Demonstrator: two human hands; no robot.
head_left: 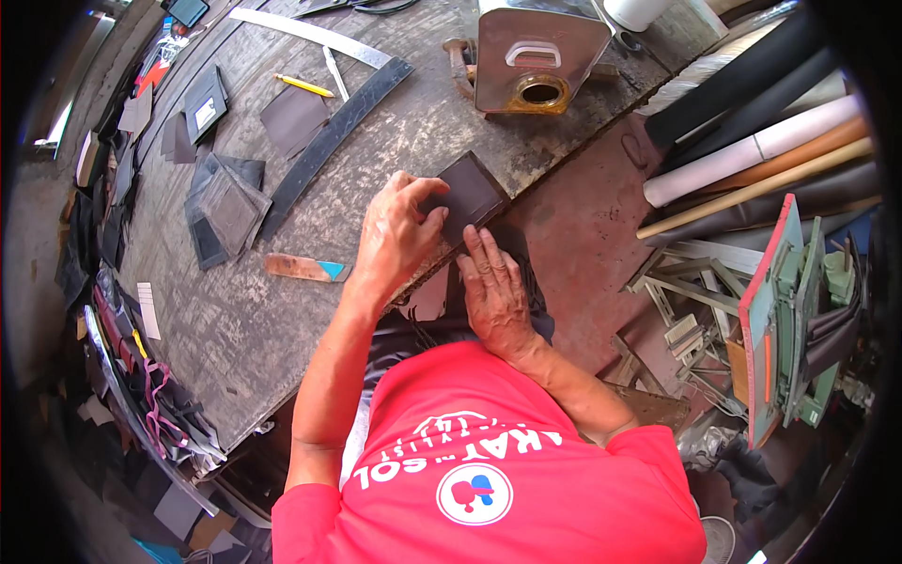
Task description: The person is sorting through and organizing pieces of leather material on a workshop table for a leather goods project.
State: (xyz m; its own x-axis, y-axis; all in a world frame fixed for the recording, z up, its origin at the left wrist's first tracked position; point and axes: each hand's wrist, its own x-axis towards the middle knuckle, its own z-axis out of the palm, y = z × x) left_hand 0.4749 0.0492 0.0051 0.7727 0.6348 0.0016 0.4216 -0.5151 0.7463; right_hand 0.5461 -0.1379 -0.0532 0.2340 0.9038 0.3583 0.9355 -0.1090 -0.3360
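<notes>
A dark brown, flat leather-like piece (pixel 462 193) lies at the near edge of the worn workbench (pixel 310 362). Over its left side is my left hand (pixel 393 226), fingers bent, with a gap between thumb and forefinger; the fingertips are at its surface. My right hand (pixel 498 296) has its fingers stretched out together, their tips at the piece's near edge. Whether the piece is one layer or several, I cannot tell. Left of my left wrist rests a flat-handled knife-like tool (pixel 305 268) with a turquoise patch at one end.
A metal can (pixel 540 56) with an amber-stained spout and a hammer (pixel 458 66) stand beyond the piece. A dark curved strip (pixel 329 150), yellow pencil (pixel 305 86), metal ruler (pixel 310 36) and dark cut sheets (pixel 225 207) lie leftward. Material rolls (pixel 714 169) lean at right.
</notes>
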